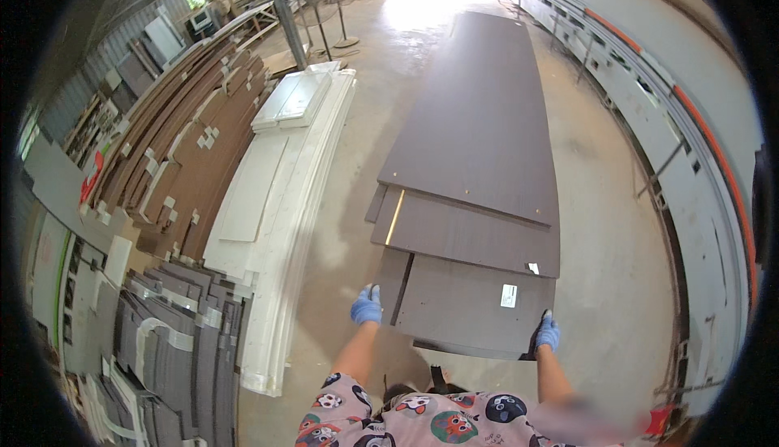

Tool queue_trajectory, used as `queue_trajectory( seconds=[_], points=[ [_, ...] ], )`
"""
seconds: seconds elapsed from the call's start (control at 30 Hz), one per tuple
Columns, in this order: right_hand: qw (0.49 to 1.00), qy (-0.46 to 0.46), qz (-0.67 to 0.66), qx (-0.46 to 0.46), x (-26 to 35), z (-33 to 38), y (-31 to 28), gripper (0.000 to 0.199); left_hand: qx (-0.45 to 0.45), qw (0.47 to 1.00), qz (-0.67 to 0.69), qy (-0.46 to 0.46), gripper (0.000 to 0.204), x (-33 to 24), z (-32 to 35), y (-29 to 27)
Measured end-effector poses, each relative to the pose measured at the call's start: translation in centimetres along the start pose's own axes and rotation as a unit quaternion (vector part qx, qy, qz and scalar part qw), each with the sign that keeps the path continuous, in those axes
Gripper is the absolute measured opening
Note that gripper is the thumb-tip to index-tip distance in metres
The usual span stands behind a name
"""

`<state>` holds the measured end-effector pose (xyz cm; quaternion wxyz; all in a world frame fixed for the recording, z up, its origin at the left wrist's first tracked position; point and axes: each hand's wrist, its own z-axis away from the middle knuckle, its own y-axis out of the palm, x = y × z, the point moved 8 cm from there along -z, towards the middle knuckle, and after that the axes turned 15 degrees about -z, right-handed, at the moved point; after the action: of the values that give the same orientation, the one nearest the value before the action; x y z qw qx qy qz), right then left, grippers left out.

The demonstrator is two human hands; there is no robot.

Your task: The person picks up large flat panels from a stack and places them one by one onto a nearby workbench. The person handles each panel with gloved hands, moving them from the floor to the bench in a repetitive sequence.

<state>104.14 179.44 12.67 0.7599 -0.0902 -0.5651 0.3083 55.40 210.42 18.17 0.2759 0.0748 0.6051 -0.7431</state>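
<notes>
A stack of long dark grey panels [479,114] lies in front of me, its sheets stepped toward my body. The nearest panel [454,301] carries a white label [509,295]; a narrow dark strip shows along its left side. My left hand [367,306], in a blue glove, is beside the stack's left edge with its fingers stretched forward and slightly apart; nothing shows in it. At the near right corner, my right hand [548,333], gloved in blue too, has its fingers closed at the nearest panel's edge. The undersides of the fingers are hidden.
White boards [276,187] lie in a long pile on the left, next to stacked brown boards [195,147]. Bundled grey strips [174,341] stand at the lower left. A long machine [649,98] with an orange rail runs along the right. A metal post [284,13] rises behind.
</notes>
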Motion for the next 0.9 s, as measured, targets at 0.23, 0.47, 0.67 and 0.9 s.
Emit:
queue_trajectory(
  seconds=[0.23, 0.47, 0.67, 0.9],
  points=[
    [0.994, -0.002, -0.107, 0.014, 9.2, -10.2, 9.7, 0.071, -0.073, 0.997, -0.016, 0.035, 0.041, -8.8, -13.6, 2.9],
    [0.98, 0.026, -0.193, 0.047, 17.1, -22.3, 19.5, 0.066, -0.016, 0.999, -0.002, 0.041, 0.041, -21.1, -25.8, 6.5],
    [0.994, -0.081, -0.072, 0.013, 24.9, -30.2, 24.6, 0.066, 0.005, 0.999, 0.008, 0.05, 0.042, -31.4, -36.7, 9.3],
    [0.99, -0.083, -0.108, 0.02, 35.8, -40.3, 32.2, 0.065, -0.019, 0.999, -0.011, 0.046, 0.043, -43.0, -46.4, 11.7]
  ],
)
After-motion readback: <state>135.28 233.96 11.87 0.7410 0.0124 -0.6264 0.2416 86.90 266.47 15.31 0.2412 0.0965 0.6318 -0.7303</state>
